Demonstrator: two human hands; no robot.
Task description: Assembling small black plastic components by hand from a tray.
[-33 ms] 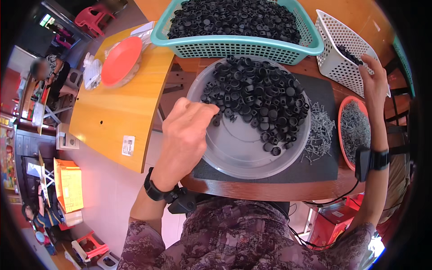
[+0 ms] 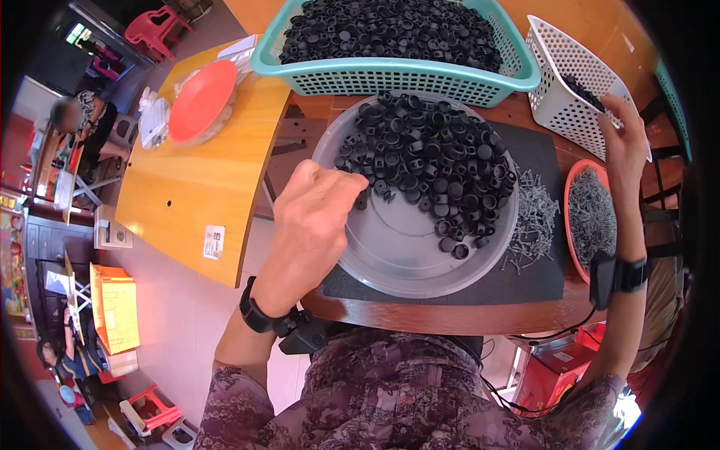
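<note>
Black caps (image 2: 424, 146): small, round, matt, hollow, some showing a square side opening, others a flat closed face; heaped against the far and right sides of a translucent round tray (image 2: 397, 262), its near floor bare. Left hand (image 2: 313, 214) over the tray's left rim, thumb and fingertips drawn close together, a few caps just beside them; cannot tell whether one is pinched. Right hand (image 2: 625, 142) at the near right end of a white perforated basket (image 2: 559, 112), thumb and index finger parted by a narrow gap near small black pieces (image 2: 581, 91) inside. Grey screws (image 2: 534, 225) loose on a dark mat (image 2: 544, 150), right of the tray; more in an orange-red bowl (image 2: 568, 225). Teal basket (image 2: 390, 77) beyond, filled with similar black parts.
</note>
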